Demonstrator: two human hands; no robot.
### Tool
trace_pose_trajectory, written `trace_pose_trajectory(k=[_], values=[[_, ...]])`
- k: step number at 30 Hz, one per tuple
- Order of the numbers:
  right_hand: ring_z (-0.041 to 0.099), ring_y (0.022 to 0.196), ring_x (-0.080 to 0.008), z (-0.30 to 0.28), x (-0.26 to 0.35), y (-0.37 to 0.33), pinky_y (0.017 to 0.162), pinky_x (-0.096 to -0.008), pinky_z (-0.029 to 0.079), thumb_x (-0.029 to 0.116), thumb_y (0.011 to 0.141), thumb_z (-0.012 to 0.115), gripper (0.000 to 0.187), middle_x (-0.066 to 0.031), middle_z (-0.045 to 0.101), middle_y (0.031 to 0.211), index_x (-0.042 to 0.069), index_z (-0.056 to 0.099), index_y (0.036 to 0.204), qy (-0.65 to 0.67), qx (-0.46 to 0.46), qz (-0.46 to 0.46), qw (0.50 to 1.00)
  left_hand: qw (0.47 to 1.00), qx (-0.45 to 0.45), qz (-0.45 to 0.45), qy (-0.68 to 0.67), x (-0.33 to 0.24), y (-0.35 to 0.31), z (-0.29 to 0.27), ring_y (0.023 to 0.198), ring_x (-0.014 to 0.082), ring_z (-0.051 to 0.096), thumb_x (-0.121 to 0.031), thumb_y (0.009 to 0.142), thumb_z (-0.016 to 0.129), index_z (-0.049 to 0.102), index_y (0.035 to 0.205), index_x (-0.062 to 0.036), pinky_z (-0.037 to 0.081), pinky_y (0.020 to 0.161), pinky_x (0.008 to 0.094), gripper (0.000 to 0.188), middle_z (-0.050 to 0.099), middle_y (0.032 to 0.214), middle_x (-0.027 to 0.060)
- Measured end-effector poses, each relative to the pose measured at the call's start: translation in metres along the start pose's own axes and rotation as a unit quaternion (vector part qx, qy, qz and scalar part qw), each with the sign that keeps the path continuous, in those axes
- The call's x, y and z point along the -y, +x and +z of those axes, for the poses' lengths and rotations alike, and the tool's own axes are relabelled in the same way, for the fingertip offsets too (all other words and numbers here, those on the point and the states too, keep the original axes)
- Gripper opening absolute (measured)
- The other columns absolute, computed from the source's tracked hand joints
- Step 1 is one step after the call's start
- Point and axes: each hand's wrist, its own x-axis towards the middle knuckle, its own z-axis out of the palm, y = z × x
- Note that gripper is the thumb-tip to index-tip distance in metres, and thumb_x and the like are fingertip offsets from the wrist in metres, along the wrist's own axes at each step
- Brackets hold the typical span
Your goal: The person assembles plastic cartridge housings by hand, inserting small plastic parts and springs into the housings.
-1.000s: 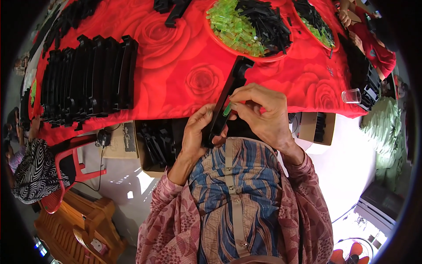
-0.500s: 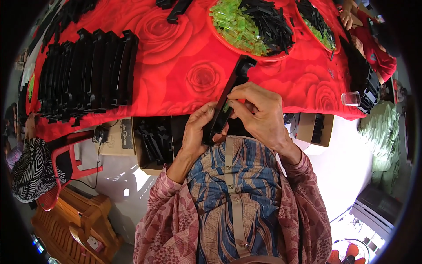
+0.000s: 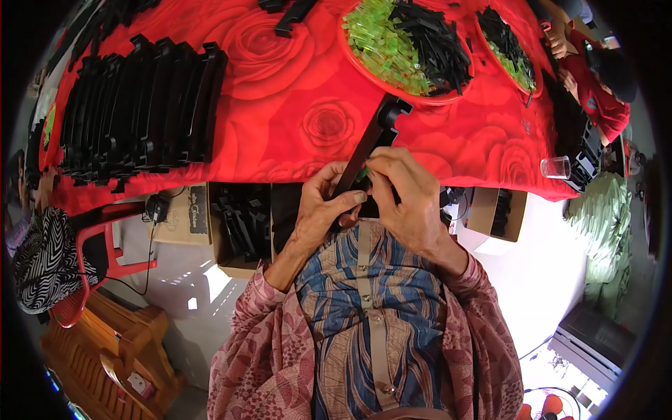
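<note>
The left hand point(image 3: 320, 204) is closed around the lower part of a black bar point(image 3: 365, 151), its thumb lying near the bar's low end; the bar leans with its notched top end pointing up and to the right, away from the body. Holding it low like this probably keeps it steady and leaves its right side open to the other hand. The right hand point(image 3: 407, 194) comes in from that side, thumb and forefinger brought together at a small green piece point(image 3: 362, 174) against the bar. The fingers cover most of the piece, so one cannot tell whether they pinch it or only press on it, nor just how it sits in the bar. Both hands meet in front of the person's shirt point(image 3: 371, 301), near the table's edge, which likely lets the forearms stay close and the eyes look straight down. Ahead on the red cloth point(image 3: 266, 105) stands a basin point(image 3: 420, 99), green pieces point(image 3: 388, 49) heaped on its left and black strips point(image 3: 437, 52) on its right, a split that seems meant to make either kind easy to pick out. More bars point(image 3: 143, 112) stand packed side by side on the left, apart from the hands, perhaps to save room. Beneath the cloth's edge, an open box point(image 3: 238, 270) holds further black parts.
</note>
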Motion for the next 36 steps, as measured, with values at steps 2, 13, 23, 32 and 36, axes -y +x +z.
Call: trace_pose_trajectory(k=[2,13,23,32,36], values=[[0.066,0.075,-0.0315,0.003,-0.002,-0.002,0.063,-0.0364,0.054,-0.007,0.080,0.065,0.014,-0.0159,0.063,0.094,-0.005,0.063,0.093,-0.007,-0.011,-0.009,1.000,0.999,-0.013,0.010,0.028,0.000,0.000,0.003,0.052,0.0060,0.051,-0.003,0.087,0.068,0.055,0.115,0.0009,0.039,0.046,0.0202,0.031,0.061,0.076,0.0044],[0.065,0.073,-0.0306,0.001,-0.003,-0.003,0.060,-0.0355,0.053,-0.006,0.080,0.065,0.017,-0.0156,0.059,0.097,-0.006,0.061,0.096,-0.078,0.001,-0.041,0.996,0.976,-0.031,0.037,0.213,0.006,-0.004,0.011,0.062,0.0065,0.054,-0.011,0.095,0.057,0.056,0.111,0.0007,0.042,0.054,0.0221,0.020,0.059,0.074,0.0021],[0.065,0.074,-0.0321,0.000,0.001,-0.006,0.062,-0.0371,0.053,-0.008,0.079,0.063,0.016,-0.0155,0.060,0.097,-0.006,0.061,0.095,-0.058,-0.001,-0.013,0.998,0.932,-0.042,0.091,0.348,0.001,-0.008,0.015,0.067,0.0086,0.053,-0.008,0.095,0.052,0.055,0.113,0.0040,0.044,0.060,0.0258,0.022,0.058,0.075,0.0056],[0.064,0.083,-0.0335,0.001,0.001,-0.008,0.070,-0.0376,0.054,-0.009,0.078,0.063,0.020,-0.0180,0.059,0.099,-0.008,0.061,0.098,-0.049,0.007,-0.011,0.999,0.918,-0.042,0.077,0.387,-0.004,-0.007,0.015,0.073,0.0221,0.067,-0.009,0.094,0.052,0.054,0.111,0.0061,0.050,0.065,0.0332,0.023,0.066,0.081,0.0177],[0.063,0.085,-0.0346,0.000,0.005,-0.005,0.072,-0.0377,0.055,-0.009,0.078,0.062,0.021,-0.0185,0.060,0.099,-0.008,0.061,0.099,-0.068,0.010,-0.030,0.997,0.924,-0.045,0.085,0.369,-0.002,-0.007,0.014,0.072,0.0207,0.067,-0.009,0.094,0.052,0.055,0.110,0.0058,0.050,0.064,0.0327,0.022,0.066,0.079,0.0169]])
